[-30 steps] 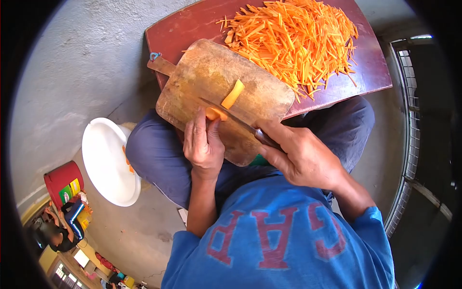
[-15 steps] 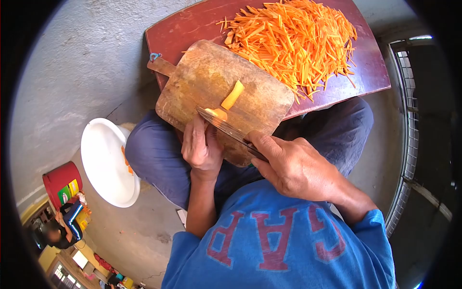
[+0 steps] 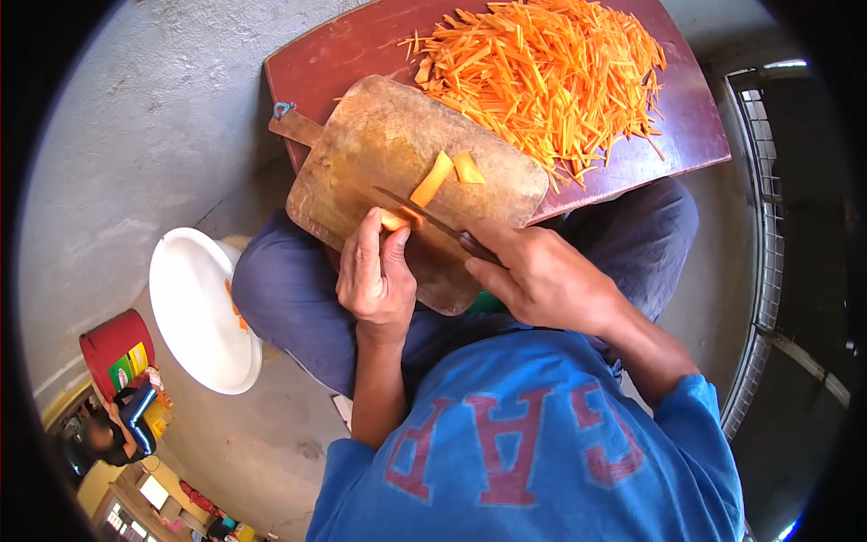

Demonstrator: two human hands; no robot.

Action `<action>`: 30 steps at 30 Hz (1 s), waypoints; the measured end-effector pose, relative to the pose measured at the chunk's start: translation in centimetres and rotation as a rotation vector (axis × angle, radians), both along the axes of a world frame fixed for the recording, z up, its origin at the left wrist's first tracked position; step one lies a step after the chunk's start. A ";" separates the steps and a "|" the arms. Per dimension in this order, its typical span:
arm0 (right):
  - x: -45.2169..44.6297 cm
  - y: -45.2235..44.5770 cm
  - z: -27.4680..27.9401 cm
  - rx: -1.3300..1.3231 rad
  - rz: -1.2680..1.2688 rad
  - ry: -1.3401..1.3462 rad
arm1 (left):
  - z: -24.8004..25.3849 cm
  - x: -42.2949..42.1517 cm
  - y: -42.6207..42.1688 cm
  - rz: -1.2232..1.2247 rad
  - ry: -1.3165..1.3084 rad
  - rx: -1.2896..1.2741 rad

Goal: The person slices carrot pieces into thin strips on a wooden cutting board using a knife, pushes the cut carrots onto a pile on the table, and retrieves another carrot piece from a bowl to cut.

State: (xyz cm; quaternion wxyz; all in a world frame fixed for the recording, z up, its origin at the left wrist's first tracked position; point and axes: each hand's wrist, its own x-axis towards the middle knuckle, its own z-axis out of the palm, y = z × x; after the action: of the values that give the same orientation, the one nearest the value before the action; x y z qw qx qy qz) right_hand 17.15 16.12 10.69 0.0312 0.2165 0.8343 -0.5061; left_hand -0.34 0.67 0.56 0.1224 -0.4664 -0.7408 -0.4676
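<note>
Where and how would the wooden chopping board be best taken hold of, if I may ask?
I would take the chopping board by its handle, from the person's left, thumb above and fingers below. That handle is narrow, sticks out from the broad body, and its tip seems to reach past the table edge. Loose carrot pieces lie on top, so keep it level.

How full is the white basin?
Basin nearly empty where visible: bare white inside, a few orange pieces by the knee, which hides some of it.
</note>
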 end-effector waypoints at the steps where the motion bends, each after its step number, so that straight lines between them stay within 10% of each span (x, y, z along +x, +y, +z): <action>1: 0.3 0.1 0.5 -0.014 0.003 0.037 | -0.1 0.0 -0.2 -0.001 -0.006 0.005; 30: -1.4 0.8 -2.9 0.019 0.045 0.122 | -0.2 -0.1 0.0 0.000 -0.002 0.006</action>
State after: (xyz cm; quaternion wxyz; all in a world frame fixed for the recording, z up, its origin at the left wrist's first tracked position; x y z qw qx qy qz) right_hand 15.70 16.97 7.74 -0.0103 0.1671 0.8439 -0.5097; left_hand -0.47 0.70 0.32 0.1231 -0.4655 -0.7395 -0.4704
